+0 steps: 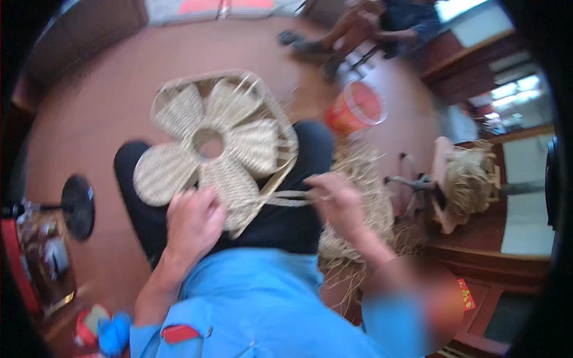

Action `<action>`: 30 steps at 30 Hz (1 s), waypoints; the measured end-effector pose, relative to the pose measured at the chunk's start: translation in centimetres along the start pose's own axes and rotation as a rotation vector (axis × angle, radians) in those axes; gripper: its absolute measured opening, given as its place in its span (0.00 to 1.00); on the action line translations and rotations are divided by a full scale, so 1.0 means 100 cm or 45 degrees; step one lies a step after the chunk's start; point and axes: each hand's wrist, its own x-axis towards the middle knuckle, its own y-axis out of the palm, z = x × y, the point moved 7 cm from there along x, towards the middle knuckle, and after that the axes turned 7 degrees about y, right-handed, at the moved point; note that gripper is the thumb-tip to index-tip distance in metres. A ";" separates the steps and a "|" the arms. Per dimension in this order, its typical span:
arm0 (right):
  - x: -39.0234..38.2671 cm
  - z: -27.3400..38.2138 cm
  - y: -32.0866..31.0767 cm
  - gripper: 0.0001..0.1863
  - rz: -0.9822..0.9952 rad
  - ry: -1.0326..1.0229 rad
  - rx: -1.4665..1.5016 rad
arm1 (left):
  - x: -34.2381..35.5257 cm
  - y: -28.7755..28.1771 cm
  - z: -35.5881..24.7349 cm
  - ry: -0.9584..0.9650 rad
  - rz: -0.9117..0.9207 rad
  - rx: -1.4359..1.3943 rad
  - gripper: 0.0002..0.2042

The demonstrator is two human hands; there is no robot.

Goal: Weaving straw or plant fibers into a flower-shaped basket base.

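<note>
A flower-shaped woven straw piece (230, 179) rests on my lap, with rounded petals around a round hole in the middle. A pale frame (290, 137) curves around its far and right sides, crossed by several strands. At the near edge, my left hand (196, 218) is closed on the base of a petal. To the right, my right hand (337, 201) pinches straw strands (286, 198). They stretch from the frame's lower right side to my fingers, held off to the right of the piece.
A heap of loose straw (364, 209) lies on the floor right of my legs. Beyond it stands a red bucket (357, 108). More straw (468, 182) is piled on a stool at the right. Another person (370, 30) sits at the far right. A round black base (78, 207) stands left.
</note>
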 end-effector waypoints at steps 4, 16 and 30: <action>-0.013 0.009 0.045 0.11 0.153 0.103 0.065 | -0.006 -0.001 -0.010 0.027 0.002 -0.062 0.05; -0.018 -0.180 -0.101 0.06 -0.396 0.405 -0.761 | -0.017 -0.005 0.008 -0.024 -0.025 0.013 0.05; -0.021 0.077 0.090 0.20 0.011 -0.136 0.163 | 0.006 0.002 0.002 -0.109 0.075 -0.057 0.07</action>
